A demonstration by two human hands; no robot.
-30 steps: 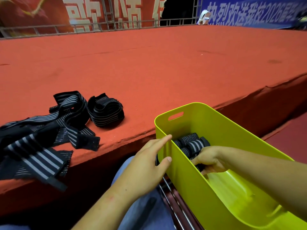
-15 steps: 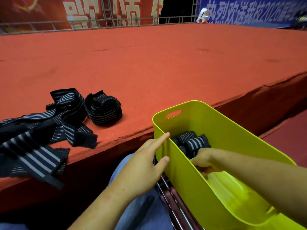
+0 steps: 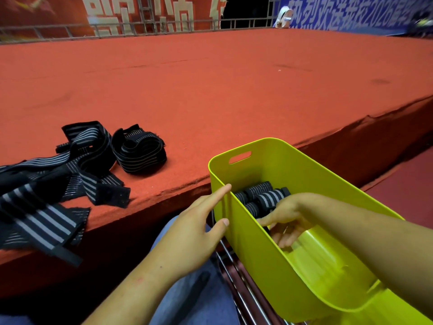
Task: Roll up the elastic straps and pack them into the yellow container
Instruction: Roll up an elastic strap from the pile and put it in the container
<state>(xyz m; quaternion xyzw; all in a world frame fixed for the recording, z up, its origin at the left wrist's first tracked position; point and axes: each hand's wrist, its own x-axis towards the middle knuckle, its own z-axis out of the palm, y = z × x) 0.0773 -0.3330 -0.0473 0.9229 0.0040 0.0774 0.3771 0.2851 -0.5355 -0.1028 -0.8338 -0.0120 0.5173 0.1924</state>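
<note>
The yellow container [image 3: 328, 170] sits tilted on my lap against the platform's edge. Several rolled black straps with grey stripes [image 3: 260, 195] lie packed at its far end. My right hand [image 3: 285, 216] is inside the container just behind those rolls, its fingers loosely spread and pointing down; whether a roll sits under the palm is hidden. My left hand [image 3: 194, 235] rests flat against the container's outer left wall, with the forefinger at the rim. Unrolled straps [image 3: 70, 170] lie in a tangled heap on the platform at the left, beside one loosely coiled strap [image 3: 138, 151].
A red carpeted platform [image 3: 234, 90] stretches ahead, its front edge running just beyond the container. Metal bars [image 3: 236, 277] show under the container, next to my blue trouser leg [image 3: 194, 296]. A metal railing [image 3: 140, 26] and banners close off the back.
My right hand, curled on a rolled strap before, has opened its fingers and shifted slightly back inside the container. My left hand stays against the wall.
</note>
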